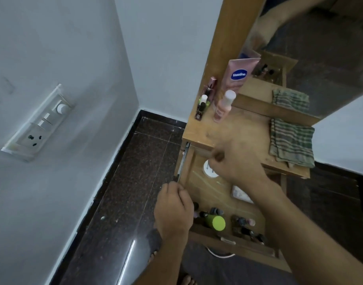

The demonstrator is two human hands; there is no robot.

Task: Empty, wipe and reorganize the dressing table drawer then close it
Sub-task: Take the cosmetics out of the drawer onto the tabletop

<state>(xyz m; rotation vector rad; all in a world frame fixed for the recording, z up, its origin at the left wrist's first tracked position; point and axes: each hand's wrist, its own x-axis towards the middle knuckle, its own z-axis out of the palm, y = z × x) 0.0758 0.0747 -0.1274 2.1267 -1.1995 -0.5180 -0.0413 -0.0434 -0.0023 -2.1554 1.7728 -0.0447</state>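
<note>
Hands: the left hand (173, 210) is curling its fingers at the left wall of the drawer (187, 167) and seems to be gripping its top edge. The right hand (238, 161) is pinching a small brown item (218, 157), too blurred to name.
Drawer: it is standing pulled out toward the person from under the counter (244, 124), with its long axis running from the person to the counter.
Still inside: a white jar (209, 170) is lying at the far end, just under the right hand. A white packet (241, 194) is sitting mid-drawer. A green-capped bottle (216, 222) and several small bottles (244, 223) are crowding the near end.
Counter: a tube (237, 76), a pink bottle (224, 105) and a few tiny bottles are standing at its far left. A striped cloth (291, 140) is lying at its right.
Key relation: the right hand is hovering over the drawer's far end, with bare counter just beyond its fingertips, so it is the nearer hand for setting the item down. The cloth is lying to its right.
Stage: emptying is looking only partly done, and wiping is not yet begun.
</note>
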